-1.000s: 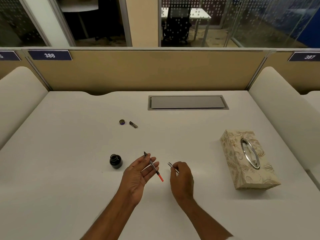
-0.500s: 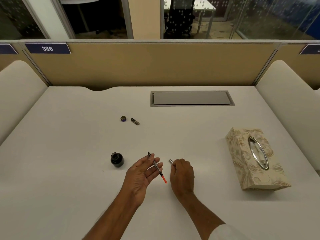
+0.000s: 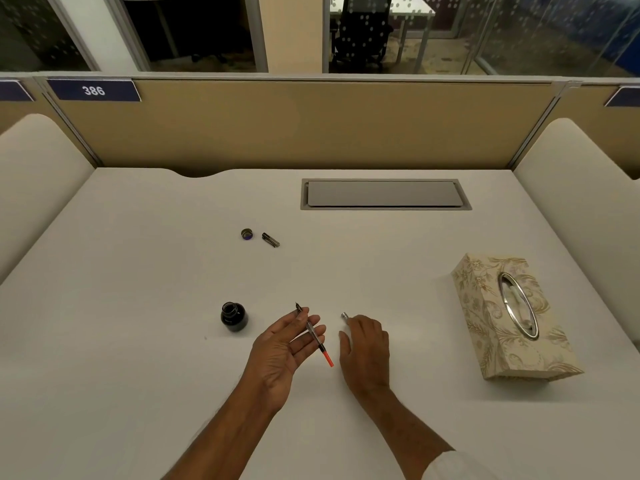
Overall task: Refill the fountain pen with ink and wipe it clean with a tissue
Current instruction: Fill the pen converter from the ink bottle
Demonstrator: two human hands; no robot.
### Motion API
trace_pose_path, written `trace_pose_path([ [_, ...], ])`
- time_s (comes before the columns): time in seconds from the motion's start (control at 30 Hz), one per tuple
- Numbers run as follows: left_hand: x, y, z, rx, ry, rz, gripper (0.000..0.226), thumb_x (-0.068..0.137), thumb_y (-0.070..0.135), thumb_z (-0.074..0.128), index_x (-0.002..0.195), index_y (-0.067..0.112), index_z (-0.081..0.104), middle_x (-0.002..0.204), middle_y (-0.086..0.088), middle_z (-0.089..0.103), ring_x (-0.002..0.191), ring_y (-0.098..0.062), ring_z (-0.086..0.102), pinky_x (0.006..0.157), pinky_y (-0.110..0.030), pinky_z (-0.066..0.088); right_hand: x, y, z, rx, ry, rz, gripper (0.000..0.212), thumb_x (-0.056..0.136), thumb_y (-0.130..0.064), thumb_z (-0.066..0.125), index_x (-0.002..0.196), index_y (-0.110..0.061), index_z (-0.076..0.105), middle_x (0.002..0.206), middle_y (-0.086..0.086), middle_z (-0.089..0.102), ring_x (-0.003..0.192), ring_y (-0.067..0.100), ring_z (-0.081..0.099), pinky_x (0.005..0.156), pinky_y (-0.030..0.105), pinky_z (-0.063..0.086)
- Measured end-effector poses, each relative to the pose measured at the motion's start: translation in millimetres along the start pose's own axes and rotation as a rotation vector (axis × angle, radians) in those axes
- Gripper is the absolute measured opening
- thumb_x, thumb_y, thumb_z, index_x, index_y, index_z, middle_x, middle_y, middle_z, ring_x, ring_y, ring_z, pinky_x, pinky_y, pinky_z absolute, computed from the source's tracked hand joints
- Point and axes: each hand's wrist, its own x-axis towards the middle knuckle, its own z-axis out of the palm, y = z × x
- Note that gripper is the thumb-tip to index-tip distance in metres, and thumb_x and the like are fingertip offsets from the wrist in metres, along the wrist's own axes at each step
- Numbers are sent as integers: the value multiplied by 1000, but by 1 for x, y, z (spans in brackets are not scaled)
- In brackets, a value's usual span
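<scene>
Lower centre: left hand (image 3: 285, 346) palm up, fingers straight, pen section (image 3: 314, 335) lying across them; right hand (image 3: 367, 351) curled around silver barrel (image 3: 344, 316).

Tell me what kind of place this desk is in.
Probably an open-plan office or study hall: a plate reading 386 on the tan partition, a cable hatch in the desk, glass-walled rooms behind.

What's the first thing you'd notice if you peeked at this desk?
Probably the thin pen part with a bright orange end, resting on the left hand near the front of the white desk. Next, the open black ink bottle just left of that hand, and the flowery tissue box over on the right.
</scene>
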Motion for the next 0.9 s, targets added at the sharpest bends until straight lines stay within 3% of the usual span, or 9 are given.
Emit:
trace_pose_path([
  [0.37,-1,-1,-1,-5,19,-10,30,89,11,73,117,-1,72,107,-21,79,95,-35,79,70,-36,66,-1,4,0,-14,-22,-36,34,82,-12,78,115,-7,70,114,10,72,104,32,68,82,43,56],
  [0.9,-2,-4,0,-18,19,-10,28,91,10,72,116,-1,73,106,-21,79,94,-35,79,69,-36,65,-1,5,-6,25,-30,-3,33,82,-8,78,115,-5,72,117,14,72,108,35,68,87,45,57],
])
